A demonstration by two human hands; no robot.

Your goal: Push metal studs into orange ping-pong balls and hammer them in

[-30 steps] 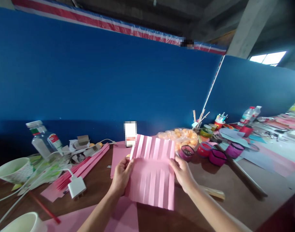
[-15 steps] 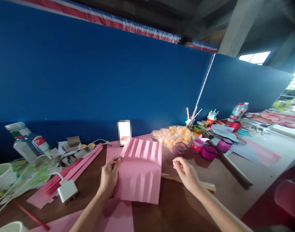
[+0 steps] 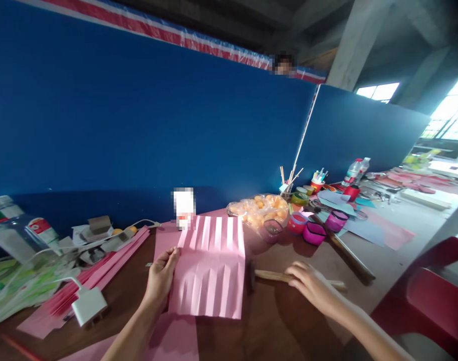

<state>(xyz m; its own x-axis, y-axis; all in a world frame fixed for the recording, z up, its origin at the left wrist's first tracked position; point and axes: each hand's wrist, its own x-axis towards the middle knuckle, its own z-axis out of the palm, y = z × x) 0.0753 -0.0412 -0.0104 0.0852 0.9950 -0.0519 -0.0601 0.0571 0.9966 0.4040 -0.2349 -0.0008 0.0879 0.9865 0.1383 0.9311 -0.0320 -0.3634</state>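
My left hand point(image 3: 162, 276) pinches the left edge of a pink sheet of paper point(image 3: 210, 265), which is creased into several upright ridges and folded across its middle. To the right of the paper, my right hand point(image 3: 306, 281) has its fingers closed over the wooden handle of a hammer point(image 3: 271, 275). The hammer's dark head point(image 3: 250, 277) lies close to the paper's right edge, and the handle's far end sticks out past my hand. Another pink sheet point(image 3: 176, 338) lies flat on the table below.
At the left are pink paper strips point(image 3: 112, 271), a white charger plug point(image 3: 89, 305) and plastic bottles point(image 3: 14, 230). Toward the back right sit a bag of orange balls point(image 3: 259, 208), purple tape rolls point(image 3: 313, 233) and a long dark bar point(image 3: 349, 255). A blue partition point(image 3: 150, 110) stands behind; a red chair point(image 3: 439, 296) is at right.
My right hand has moved right and down onto the hammer handle and closed on it. The left hand keeps hold of the pink paper. The view has turned slightly right.
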